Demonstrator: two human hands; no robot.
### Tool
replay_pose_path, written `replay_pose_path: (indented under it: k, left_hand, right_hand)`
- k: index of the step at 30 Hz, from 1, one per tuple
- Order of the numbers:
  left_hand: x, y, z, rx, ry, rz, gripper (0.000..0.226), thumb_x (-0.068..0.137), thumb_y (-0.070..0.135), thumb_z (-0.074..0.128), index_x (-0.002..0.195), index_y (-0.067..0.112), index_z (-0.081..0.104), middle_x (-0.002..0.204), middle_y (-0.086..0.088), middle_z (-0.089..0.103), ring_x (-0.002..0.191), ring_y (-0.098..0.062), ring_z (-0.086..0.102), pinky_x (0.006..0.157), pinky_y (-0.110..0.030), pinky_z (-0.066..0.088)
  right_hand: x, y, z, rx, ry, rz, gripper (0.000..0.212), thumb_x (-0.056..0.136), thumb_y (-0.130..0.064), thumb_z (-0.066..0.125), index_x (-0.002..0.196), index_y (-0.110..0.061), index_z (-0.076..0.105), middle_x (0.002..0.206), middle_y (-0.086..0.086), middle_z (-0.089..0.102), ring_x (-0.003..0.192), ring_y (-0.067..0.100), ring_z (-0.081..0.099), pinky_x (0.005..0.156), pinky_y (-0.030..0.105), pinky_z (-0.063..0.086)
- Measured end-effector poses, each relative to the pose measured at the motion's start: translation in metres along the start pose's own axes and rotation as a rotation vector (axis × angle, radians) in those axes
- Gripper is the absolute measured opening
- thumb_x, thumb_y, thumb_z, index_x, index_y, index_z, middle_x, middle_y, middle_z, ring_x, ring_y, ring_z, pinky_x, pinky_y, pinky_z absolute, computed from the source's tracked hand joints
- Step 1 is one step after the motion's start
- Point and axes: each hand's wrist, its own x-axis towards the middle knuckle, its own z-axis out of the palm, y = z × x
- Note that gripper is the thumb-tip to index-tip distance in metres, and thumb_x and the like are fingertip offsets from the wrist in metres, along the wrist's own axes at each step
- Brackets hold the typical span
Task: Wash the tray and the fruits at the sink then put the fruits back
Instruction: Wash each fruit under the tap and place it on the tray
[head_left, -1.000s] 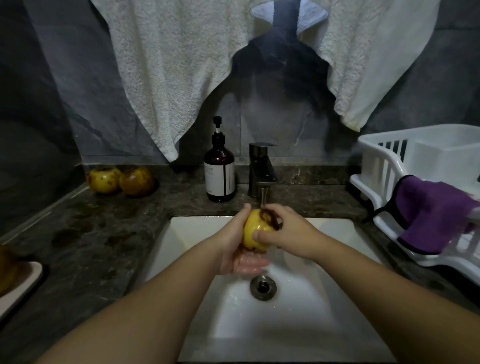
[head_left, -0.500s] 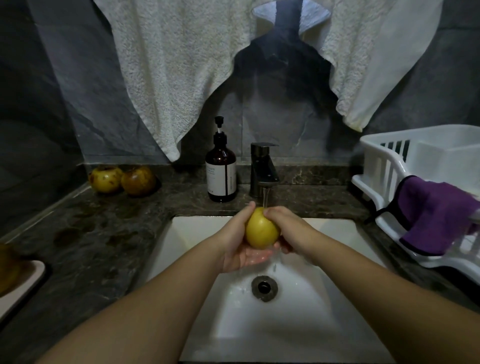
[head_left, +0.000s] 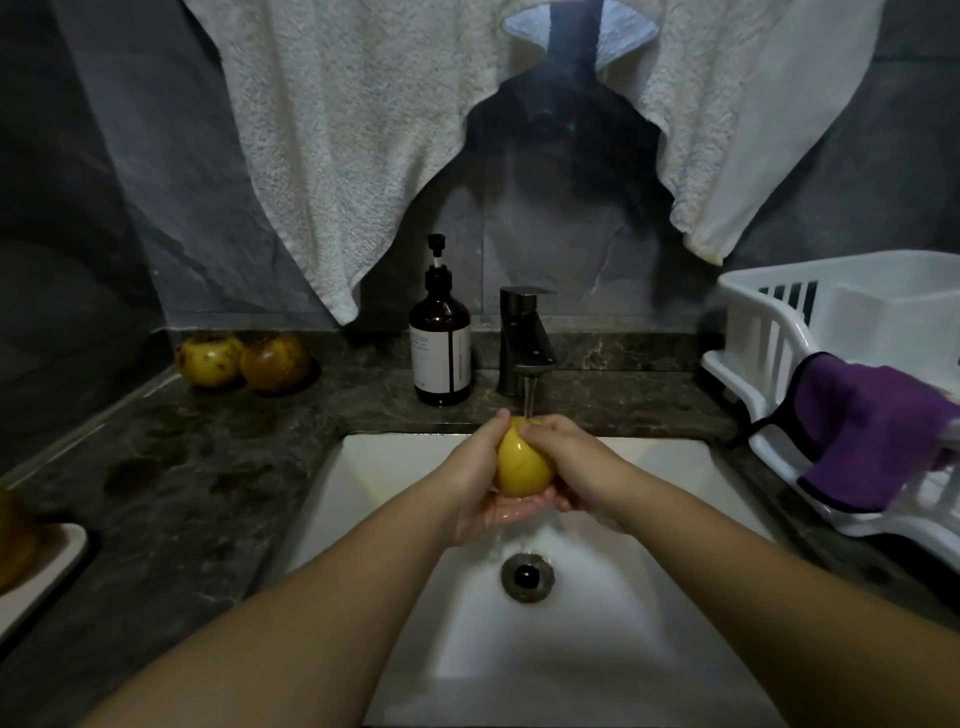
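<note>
Two pale towels (head_left: 332, 156) are hung across the dark wall, one left and one right (head_left: 753, 130). A dark marbled counter (head_left: 208, 467) is wrapped around a white sink (head_left: 649, 649), with the drain (head_left: 527, 577) seen near its middle. A white dish rack (head_left: 779, 332) is set on the counter at the right, and a purple cloth (head_left: 872, 426) is draped over its front rim. The tray (head_left: 47, 571) is cut off at the left edge, with something yellowish on it that cannot be made out. A brown pump bottle (head_left: 440, 338) is stood just left of the dark tap (head_left: 524, 338); water is seen running from the spout. Two blotchy fruits (head_left: 208, 359) (head_left: 275, 362) are laid side by side, touching, at the back left corner of the counter. A yellow fruit (head_left: 522, 465) is held over the sink, right under the stream. It is cupped from below and behind by the left hand (head_left: 475, 483), fingers curled round it. It is gripped from the other side by the right hand (head_left: 576, 467), fingers wrapped over its top.
</note>
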Motion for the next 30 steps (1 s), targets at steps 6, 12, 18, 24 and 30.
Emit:
replay_pose_path:
  k: [6, 12, 18, 24, 30]
  left_hand:
    - [0.001, 0.001, 0.003, -0.008, 0.038, 0.044, 0.063, 0.096, 0.065, 0.06, 0.136, 0.017, 0.059, 0.113, -0.027, 0.074, 0.092, -0.038, 0.078, 0.069, -0.042, 0.067]
    - [-0.002, -0.001, 0.004, -0.051, 0.045, 0.061, 0.047, 0.099, 0.058, 0.059, 0.12, 0.016, 0.064, 0.098, -0.025, 0.077, 0.087, -0.042, 0.077, 0.065, -0.046, 0.066]
    - [-0.001, -0.001, 0.007, -0.066, 0.08, 0.12, 0.044, 0.098, 0.052, 0.064, 0.123, 0.016, 0.063, 0.107, -0.024, 0.072, 0.078, -0.036, 0.079, 0.069, -0.045, 0.066]
    - [0.003, -0.005, 0.002, 0.083, 0.061, 0.243, 0.036, 0.096, 0.033, 0.072, 0.124, 0.016, 0.057, 0.113, -0.023, 0.071, 0.091, -0.041, 0.077, 0.082, -0.054, 0.064]
    - [0.004, 0.001, -0.009, 0.169, 0.144, 0.217, 0.059, 0.085, 0.077, 0.062, 0.126, 0.035, 0.056, 0.122, -0.013, 0.069, 0.09, -0.029, 0.079, 0.068, -0.039, 0.063]
  right_hand:
    - [0.002, 0.002, 0.004, -0.027, 0.058, -0.004, 0.042, 0.103, -0.061, 0.038, 0.132, -0.033, 0.049, 0.091, 0.009, 0.062, 0.059, 0.015, 0.054, 0.05, 0.027, 0.039]
    - [-0.001, -0.001, 0.009, -0.096, 0.05, 0.017, 0.049, 0.097, -0.069, 0.046, 0.135, -0.038, 0.044, 0.111, 0.005, 0.064, 0.083, 0.02, 0.065, 0.059, 0.029, 0.044]
    - [0.002, -0.002, 0.008, -0.056, 0.105, 0.007, 0.039, 0.102, -0.064, 0.037, 0.128, -0.039, 0.05, 0.103, 0.007, 0.063, 0.071, 0.018, 0.061, 0.053, 0.026, 0.043]
    - [-0.001, -0.006, 0.007, 0.021, 0.101, 0.118, 0.05, 0.093, -0.076, 0.042, 0.128, -0.041, 0.042, 0.105, 0.011, 0.068, 0.066, 0.02, 0.07, 0.045, 0.023, 0.047]
    - [-0.003, -0.008, -0.004, 0.2, 0.104, 0.054, 0.051, 0.094, -0.06, 0.057, 0.126, -0.02, 0.057, 0.097, 0.017, 0.069, 0.071, 0.03, 0.065, 0.058, 0.034, 0.045]
